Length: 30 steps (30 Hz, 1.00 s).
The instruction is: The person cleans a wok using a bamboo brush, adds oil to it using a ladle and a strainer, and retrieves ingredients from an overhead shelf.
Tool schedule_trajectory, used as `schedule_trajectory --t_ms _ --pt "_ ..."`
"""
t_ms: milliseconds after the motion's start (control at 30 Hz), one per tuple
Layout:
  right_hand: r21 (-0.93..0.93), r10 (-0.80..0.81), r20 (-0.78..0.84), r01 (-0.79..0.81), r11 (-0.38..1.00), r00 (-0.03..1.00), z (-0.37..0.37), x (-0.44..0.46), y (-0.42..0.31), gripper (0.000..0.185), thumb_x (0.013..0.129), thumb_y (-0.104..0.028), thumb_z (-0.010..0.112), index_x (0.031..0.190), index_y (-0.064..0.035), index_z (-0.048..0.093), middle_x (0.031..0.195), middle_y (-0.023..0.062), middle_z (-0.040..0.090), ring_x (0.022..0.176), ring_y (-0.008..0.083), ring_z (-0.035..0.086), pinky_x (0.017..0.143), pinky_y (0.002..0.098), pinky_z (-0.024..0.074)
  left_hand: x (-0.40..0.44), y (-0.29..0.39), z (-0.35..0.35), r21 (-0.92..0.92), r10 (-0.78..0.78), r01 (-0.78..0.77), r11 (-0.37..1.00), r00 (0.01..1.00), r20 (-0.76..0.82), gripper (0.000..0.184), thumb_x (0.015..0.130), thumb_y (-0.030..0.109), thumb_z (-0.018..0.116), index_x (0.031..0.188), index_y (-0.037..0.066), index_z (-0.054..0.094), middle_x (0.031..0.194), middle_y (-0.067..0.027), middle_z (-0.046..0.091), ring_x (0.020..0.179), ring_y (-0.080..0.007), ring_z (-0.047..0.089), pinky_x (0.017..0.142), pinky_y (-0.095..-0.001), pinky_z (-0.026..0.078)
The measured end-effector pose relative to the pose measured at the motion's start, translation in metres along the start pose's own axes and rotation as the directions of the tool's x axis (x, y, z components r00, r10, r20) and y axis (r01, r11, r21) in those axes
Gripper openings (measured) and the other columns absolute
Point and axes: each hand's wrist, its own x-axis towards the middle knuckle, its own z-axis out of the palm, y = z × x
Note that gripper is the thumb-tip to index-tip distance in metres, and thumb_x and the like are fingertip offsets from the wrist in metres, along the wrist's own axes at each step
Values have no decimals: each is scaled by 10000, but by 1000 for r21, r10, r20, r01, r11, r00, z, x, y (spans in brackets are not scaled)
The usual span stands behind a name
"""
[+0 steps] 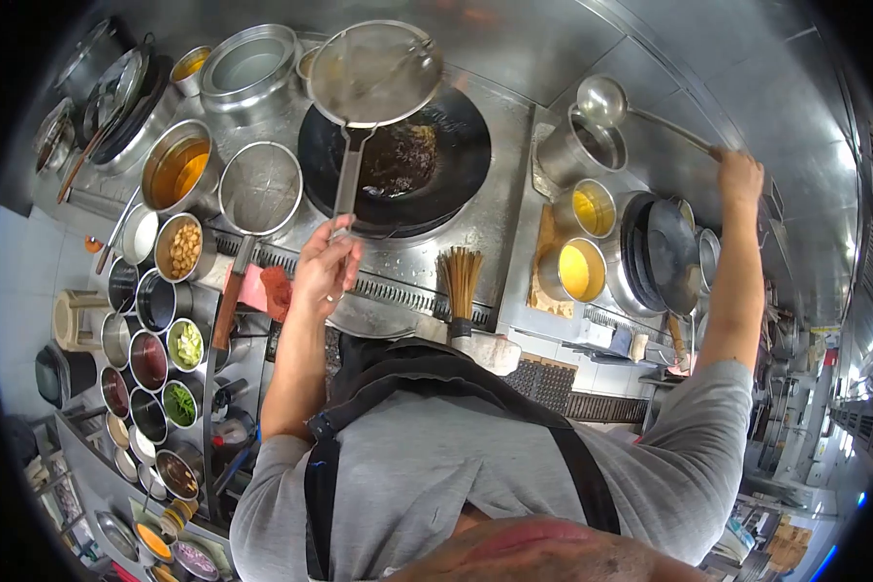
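My left hand (325,267) is closed round the handle end of a round mesh strainer (373,73). The strainer is held up over the far side of a black wok (470,145), hiding part of its rim. Dark, glistening liquid with a browner patch lies in the wok (398,170). Out to the right, my right hand (740,177) grips the long handle of a metal ladle (601,100). The ladle's bowl is at the mouth of a tall steel pot (553,155), partly covering its opening; whether they touch I cannot tell.
A second strainer (261,189) rests left of the wok, near a pot of amber liquid (179,167). Several ingredient tins, including one of nuts (184,247), stand at left. A bamboo brush (461,281) stands at the stove's front. Yellow-filled containers (580,270) and stacked pans (669,242) are right.
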Motion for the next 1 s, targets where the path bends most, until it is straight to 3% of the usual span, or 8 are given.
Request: schedule_trajectory --t_ms 233,567,633,667,733,833,1000 --pt "-126 -56 84 66 990 995 81 -3 -36 184 832 -224 542 791 -149 705 797 74 681 804 251 663 725 394 475 -16 -33 -9 33 -77 83 996 987 -142 351 899 28 492 1242 -12 436 735 -98 584 475 -126 496 377 -222 376" --pt "26 -120 154 117 993 981 134 -5 -84 194 834 -221 541 827 -136 716 836 88 698 820 254 675 737 388 479 -30 -54 -1 37 -163 173 984 968 -189 297 905 24 502 1201 21 474 754 -100 593 487 -122 504 374 -215 387" --pt "59 -77 321 62 996 944 135 3 -94 188 829 -211 560 859 -118 721 893 120 705 847 285 686 754 416 509 -27 -54 3 52 -165 177 983 969 -185 304 913 23 494 1215 23 467 756 -99 595 490 -120 513 373 -212 390" --pt "63 -77 319 59 996 945 137 7 -97 188 829 -211 560 859 -118 721 893 120 705 847 285 686 754 416 509 -26 -54 5 56 -162 175 983 969 -187 304 913 23 494 1215 23 467 756 -99 595 490 -120 513 373 -212 390" --pt "245 -98 419 -9 969 903 132 12 -98 203 821 -248 613 871 -76 710 927 174 693 886 333 676 801 453 520 -24 -54 11 71 -172 189 979 966 -195 325 911 28 497 1233 23 451 751 -95 595 489 -119 513 372 -212 390" --pt "306 -69 504 -103 946 861 107 14 -105 266 786 -282 680 903 -45 703 937 192 687 930 356 659 856 450 512 -20 -58 14 96 -186 207 974 964 -190 345 905 29 500 1243 12 435 745 -93 595 487 -120 511 374 -217 388" --pt "326 24 552 -243 914 833 83 10 -89 361 725 -323 748 914 -20 695 960 208 681 933 359 657 834 436 516 -17 -63 18 101 -212 231 968 963 -167 369 890 20 501 1249 -17 423 739 -97 596 489 -126 507 382 -236 387"
